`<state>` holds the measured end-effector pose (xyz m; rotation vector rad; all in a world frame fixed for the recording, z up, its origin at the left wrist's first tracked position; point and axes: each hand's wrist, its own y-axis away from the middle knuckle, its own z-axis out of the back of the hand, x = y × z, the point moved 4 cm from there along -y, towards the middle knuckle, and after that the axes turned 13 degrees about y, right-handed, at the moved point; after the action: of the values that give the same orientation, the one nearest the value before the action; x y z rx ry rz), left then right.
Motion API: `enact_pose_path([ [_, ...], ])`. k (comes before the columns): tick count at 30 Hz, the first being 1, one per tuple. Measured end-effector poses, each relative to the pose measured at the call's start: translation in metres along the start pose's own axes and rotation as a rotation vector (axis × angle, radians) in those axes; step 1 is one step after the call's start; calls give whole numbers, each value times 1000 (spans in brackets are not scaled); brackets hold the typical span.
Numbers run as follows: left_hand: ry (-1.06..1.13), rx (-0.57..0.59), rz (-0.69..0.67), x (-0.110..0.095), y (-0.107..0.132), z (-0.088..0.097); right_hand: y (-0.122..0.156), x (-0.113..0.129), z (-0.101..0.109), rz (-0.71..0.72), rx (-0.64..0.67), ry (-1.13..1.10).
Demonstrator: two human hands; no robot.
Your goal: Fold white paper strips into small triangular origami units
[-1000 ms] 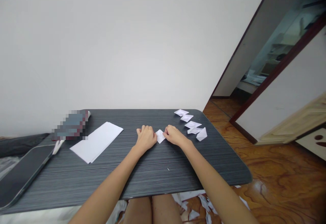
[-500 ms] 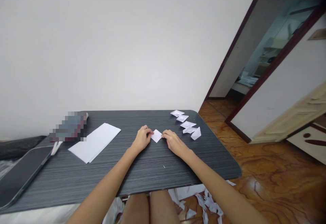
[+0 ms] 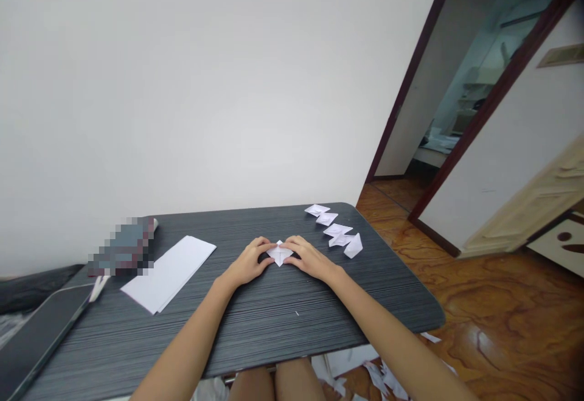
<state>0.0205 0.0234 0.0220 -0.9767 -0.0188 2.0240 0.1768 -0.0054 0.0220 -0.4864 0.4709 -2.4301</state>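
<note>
Right at the middle of the dark tabletop [image 3: 255,328], the left hand [image 3: 245,265] and the right hand [image 3: 311,260] meet around a small folded paper [image 3: 279,254]. Each hand has its fingers curled and its fingertips closed on one side of the piece, which lies on the tabletop between them with its point toward the person. Off to the right, near the far corner, a row of finished paper folds [image 3: 336,230] runs diagonally along the edge, each one just beside the next. To the left of the hands lies a stack of white sheets [image 3: 168,273], set at an angle, with a blurred-out object [image 3: 123,247] behind it and a dark flat device [image 3: 34,337] at the left corner. The tabletop has a fine striped grain and rounded corners, and its far edge meets a plain white wall [image 3: 205,84]. At the right, a dark-framed doorway [image 3: 460,103] opens into another room. A glossy wooden floor [image 3: 493,310] spreads below it, with paper scraps [image 3: 365,373] scattered under the near edge beside the person's knees [image 3: 274,386].
</note>
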Motion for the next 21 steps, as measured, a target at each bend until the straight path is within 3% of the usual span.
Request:
enact_pose_path([
  [3,10,-34,21,3,-2,0,-4,1,-2,42,0,28],
  [10,212,-217,157,2,-6,4,-7,0,-5,-56,-70,-190],
  [13,317,-231,198,-2,-8,2,-9,-4,-2,-136,-184,-202],
  [16,319,-240,145,-11,-10,3,-9,-7,1,-223,-259,-216],
  [21,580,-218,215,-16,-11,4,-8,-7,-7,-340,-29,-630],
])
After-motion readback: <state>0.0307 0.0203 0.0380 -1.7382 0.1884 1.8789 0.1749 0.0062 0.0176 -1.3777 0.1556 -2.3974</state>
